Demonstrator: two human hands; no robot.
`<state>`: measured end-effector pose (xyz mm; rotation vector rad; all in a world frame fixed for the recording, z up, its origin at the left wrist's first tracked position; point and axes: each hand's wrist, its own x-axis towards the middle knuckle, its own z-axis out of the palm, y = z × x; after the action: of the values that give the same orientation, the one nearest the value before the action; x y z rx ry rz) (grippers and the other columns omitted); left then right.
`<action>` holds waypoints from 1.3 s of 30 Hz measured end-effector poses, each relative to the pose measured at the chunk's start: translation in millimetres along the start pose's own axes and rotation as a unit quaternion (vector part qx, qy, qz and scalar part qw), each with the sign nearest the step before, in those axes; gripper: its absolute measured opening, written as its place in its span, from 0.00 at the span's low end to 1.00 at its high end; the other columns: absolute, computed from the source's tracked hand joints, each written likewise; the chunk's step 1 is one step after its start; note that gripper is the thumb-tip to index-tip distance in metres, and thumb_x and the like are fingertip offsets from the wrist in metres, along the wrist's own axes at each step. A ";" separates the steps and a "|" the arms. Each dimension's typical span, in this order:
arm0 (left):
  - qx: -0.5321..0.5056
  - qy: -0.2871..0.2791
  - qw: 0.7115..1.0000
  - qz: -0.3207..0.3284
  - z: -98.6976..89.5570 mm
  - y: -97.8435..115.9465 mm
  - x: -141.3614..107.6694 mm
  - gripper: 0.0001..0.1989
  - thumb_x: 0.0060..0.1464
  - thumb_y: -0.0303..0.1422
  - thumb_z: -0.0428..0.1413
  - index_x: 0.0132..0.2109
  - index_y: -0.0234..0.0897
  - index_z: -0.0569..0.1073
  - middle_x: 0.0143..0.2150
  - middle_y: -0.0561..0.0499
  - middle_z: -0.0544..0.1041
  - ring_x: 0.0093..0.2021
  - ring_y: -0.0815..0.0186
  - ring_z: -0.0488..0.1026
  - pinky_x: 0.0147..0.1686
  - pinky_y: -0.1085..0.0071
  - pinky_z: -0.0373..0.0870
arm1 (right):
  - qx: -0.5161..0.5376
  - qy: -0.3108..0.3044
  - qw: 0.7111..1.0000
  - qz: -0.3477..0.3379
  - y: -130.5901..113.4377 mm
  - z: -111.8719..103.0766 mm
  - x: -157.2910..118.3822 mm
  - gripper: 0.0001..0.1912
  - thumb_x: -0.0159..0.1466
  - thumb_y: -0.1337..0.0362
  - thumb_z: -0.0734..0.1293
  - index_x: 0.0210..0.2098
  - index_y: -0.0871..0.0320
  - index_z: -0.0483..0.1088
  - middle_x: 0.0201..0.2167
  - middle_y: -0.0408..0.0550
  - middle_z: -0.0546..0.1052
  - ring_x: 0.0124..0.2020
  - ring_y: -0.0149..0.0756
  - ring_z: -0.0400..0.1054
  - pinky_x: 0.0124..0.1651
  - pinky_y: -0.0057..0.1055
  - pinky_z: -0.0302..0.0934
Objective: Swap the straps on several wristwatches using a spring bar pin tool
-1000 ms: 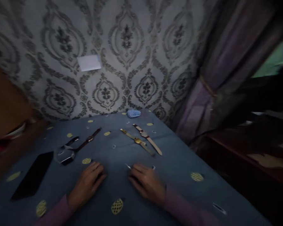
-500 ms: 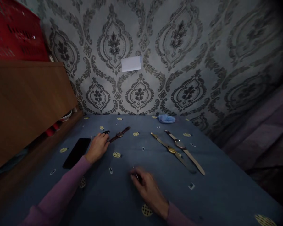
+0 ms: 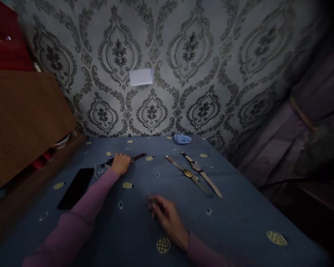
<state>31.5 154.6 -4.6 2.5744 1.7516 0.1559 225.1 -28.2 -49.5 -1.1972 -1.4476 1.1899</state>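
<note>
My left hand is at the back left of the table, its fingers bent down over a wristwatch with a dark brown strap. The strap's right end shows beyond the knuckles; the fingertips are hidden. Beside it on the left lies a dark strap-like thing, partly covered by the hand. Closer to me, my right hand is closed in a pinch around a small thin thing, too blurred to name. To its right rest a gold-coloured watch and a watch with a pale strap underside.
A black phone lies at the left, with a pale cable by it. A crumpled blue cloth sits against the patterned wall. Left of the table stands a wooden cabinet carrying a red crate. A curtain hangs on the right.
My left hand has moved right, from the dark strap-like thing onto the brown-strapped watch, uncovering the cable. My right hand stays low over the table, still pinching. The view has turned slightly right.
</note>
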 end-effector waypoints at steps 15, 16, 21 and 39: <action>-0.430 -0.173 0.885 -0.034 -20.5 23.1 -47.5 0.16 0.65 0.41 0.50 0.47 0.31 0.71 0.35 0.50 0.73 0.30 0.70 0.71 0.28 0.73 0.71 | 0.272 0.037 0.959 0.068 -17.3 -25.1 12.5 0.22 0.51 0.51 0.74 0.37 0.57 0.68 0.25 0.41 0.70 0.21 0.26 0.60 0.19 0.22 0.48; -0.462 -0.183 0.867 -0.021 -21.7 29.1 -59.5 0.19 0.65 0.44 0.49 0.44 0.30 0.71 0.29 0.53 0.68 0.24 0.73 0.65 0.22 0.77 0.64 | 0.288 0.037 0.954 0.077 -19.4 -26.6 11.2 0.21 0.51 0.52 0.74 0.36 0.57 0.67 0.25 0.40 0.69 0.21 0.25 0.59 0.20 0.21 0.49; -0.567 -0.240 0.788 0.018 -27.6 55.2 -112.0 0.29 0.54 0.55 0.53 0.48 0.32 0.69 0.24 0.61 0.56 0.18 0.78 0.48 0.16 0.80 0.45 | 0.340 0.031 0.933 0.110 -25.9 -24.6 5.0 0.21 0.49 0.51 0.76 0.31 0.57 0.66 0.20 0.33 0.60 0.18 0.20 0.48 0.19 0.18 0.45; -0.593 -0.255 0.755 0.118 -37.3 79.2 -144.8 0.18 0.62 0.43 0.53 0.48 0.33 0.75 0.27 0.56 0.64 0.26 0.73 0.58 0.26 0.77 0.58 | 0.247 -0.069 0.961 0.100 -36.3 -28.9 -3.9 0.21 0.55 0.47 0.72 0.31 0.60 0.72 0.14 0.38 0.70 0.10 0.18 0.41 0.13 0.20 0.32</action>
<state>48.6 -10.5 28.5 1.5889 0.6716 0.3702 249.0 -31.0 -9.7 -0.9367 -1.0467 1.6832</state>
